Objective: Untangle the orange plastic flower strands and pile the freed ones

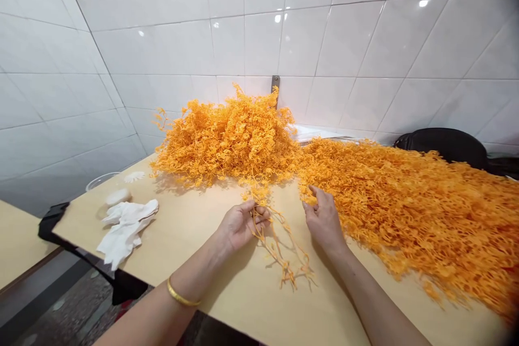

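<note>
My left hand [245, 224], with a gold bangle [180, 293] at the wrist, pinches a branched orange plastic sprig [278, 251] above the table. The sprig's stems fan down toward me, and its leafy part points away to the far heap. My right hand [324, 219] is apart from the sprig, at the left edge of a wide orange pile [413, 200]; thumb and fingers are spread with nothing visible between them. Straight ahead stands a taller heap of frilly orange sprigs [235, 140].
On the table's [178, 238] left lie crumpled white cloth [127, 227], a round pale object [118, 197] and a small white scalloped piece [134, 177]. A black rounded object [444, 146] stands behind the wide pile. White tiled wall [263, 43] closes off the back.
</note>
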Available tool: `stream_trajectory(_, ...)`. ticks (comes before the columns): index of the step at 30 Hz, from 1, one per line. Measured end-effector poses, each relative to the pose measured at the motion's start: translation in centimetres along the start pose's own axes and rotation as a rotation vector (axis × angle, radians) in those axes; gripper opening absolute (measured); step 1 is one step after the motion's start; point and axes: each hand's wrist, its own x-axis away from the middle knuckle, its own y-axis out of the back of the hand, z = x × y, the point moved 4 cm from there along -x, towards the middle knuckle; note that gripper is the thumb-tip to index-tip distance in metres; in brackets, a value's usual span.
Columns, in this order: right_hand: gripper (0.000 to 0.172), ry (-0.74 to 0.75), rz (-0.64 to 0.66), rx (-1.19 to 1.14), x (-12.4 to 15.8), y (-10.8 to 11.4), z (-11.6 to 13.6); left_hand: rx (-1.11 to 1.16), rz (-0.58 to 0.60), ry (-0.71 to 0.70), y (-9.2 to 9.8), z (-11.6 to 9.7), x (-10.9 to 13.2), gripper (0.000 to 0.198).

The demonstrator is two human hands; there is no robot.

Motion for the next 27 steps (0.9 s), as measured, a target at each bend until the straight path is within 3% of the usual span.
stream_trajectory(5,0.024,0.121,0.006,-0.031,0.3,-0.1,1.2,-0.098,0.033,-0.04,-1.2,1.2,-0.1,0.013)
stream_trajectory(10,0.028,0.046,0.255,-0.314,0.9,-1.5,1.9,-0.22,0.141,-0.055,-3.7,2.1,-1.3,0.012)
stream_trajectory(12,0.029,0.023,0.283,-0.368,1.0,-1.7,1.8,-0.28,0.166,-0.038,-4.5,2.7,-2.1,0.013)
stream_trajectory(17,0.025,-0.012,0.062,-0.25,0.4,-0.4,0.8,-0.351,0.177,0.013,-4.8,3.8,-2.9,0.012)
stream_trajectory(21,0.028,-0.07,0.0,-0.195,0.1,0.0,0.5,-0.367,0.254,0.005,-4.4,3.8,-2.5,0.023)
stream_trajectory(27,0.031,-0.114,-0.112,-0.216,0.2,-0.1,1.2,-0.437,0.242,-0.037,-5.4,3.7,-1.2,0.025)
